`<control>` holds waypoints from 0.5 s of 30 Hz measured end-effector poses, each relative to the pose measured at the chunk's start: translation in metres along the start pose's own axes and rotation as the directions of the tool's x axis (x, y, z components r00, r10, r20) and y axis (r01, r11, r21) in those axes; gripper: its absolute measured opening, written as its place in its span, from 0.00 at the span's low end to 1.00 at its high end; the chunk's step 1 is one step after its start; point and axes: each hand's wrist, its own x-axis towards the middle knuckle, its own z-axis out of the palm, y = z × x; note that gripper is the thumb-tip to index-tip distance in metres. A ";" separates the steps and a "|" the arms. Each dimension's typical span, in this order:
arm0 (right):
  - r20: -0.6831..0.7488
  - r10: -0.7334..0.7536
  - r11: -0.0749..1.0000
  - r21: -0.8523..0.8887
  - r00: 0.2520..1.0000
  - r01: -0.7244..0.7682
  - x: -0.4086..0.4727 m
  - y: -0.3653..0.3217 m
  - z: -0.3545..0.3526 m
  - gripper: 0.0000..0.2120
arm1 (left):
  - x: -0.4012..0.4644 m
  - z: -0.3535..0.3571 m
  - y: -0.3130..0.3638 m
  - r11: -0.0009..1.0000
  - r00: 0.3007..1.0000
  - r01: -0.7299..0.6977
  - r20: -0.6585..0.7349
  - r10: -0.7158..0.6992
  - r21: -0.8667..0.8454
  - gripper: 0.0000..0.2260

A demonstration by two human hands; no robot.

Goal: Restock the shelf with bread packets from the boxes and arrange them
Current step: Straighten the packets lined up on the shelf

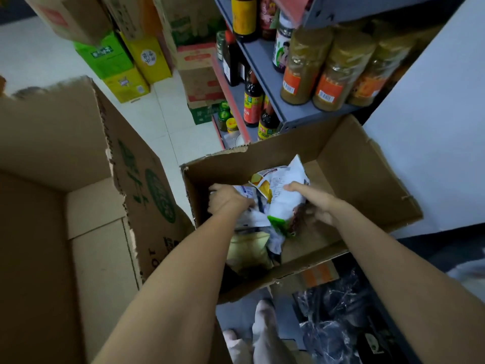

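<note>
Inside the open box (362, 164), both hands grip bread packets (284, 198).

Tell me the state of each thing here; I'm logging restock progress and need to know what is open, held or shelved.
Smaller box: open, flaps up, packets inside.
White packet: lifted partly, held by right hand.
Left hand: down in the box, gripping packets.
Large box: open, the part in view bare.
Spice jars: upright on shelf, capped.
Sauce bottles: upright, closed.
</note>
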 end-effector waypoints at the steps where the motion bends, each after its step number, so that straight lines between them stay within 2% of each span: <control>1: 0.016 -0.036 0.997 0.063 0.999 0.035 -0.010 -0.004 -0.002 0.55 | -0.007 -0.009 0.003 1.000 1.000 -0.021 -0.004 0.021 -0.022 0.55; 4: 0.017 -0.140 0.963 0.233 0.990 0.132 -0.048 -0.020 -0.002 0.28 | -0.033 -0.041 0.012 0.990 0.991 -0.132 0.007 0.132 -0.048 0.49; 5: -0.006 -0.182 0.947 0.267 0.983 0.177 -0.061 -0.027 0.001 0.23 | -0.044 -0.052 0.015 0.982 0.983 -0.186 0.001 0.186 -0.044 0.47; 8: -0.057 -0.305 0.876 0.374 0.951 0.304 -0.109 -0.048 0.014 0.30 | -0.086 -0.089 0.025 0.918 0.921 -0.391 -0.021 0.390 -0.063 0.42; 11: -0.101 -0.407 0.730 0.562 0.908 0.390 -0.166 -0.061 0.028 0.30 | -0.130 -0.125 0.023 0.824 0.842 -0.538 -0.079 0.534 -0.178 0.40; 13: -0.132 -0.445 0.650 0.633 0.886 0.421 -0.207 -0.063 0.033 0.29 | -0.157 -0.150 0.013 0.775 0.836 -0.539 -0.096 0.540 -0.330 0.39; 15: -0.166 -0.444 0.603 0.671 0.881 0.431 -0.247 -0.063 0.039 0.25 | -0.183 -0.174 0.005 0.661 0.835 -0.452 -0.021 0.550 -0.599 0.40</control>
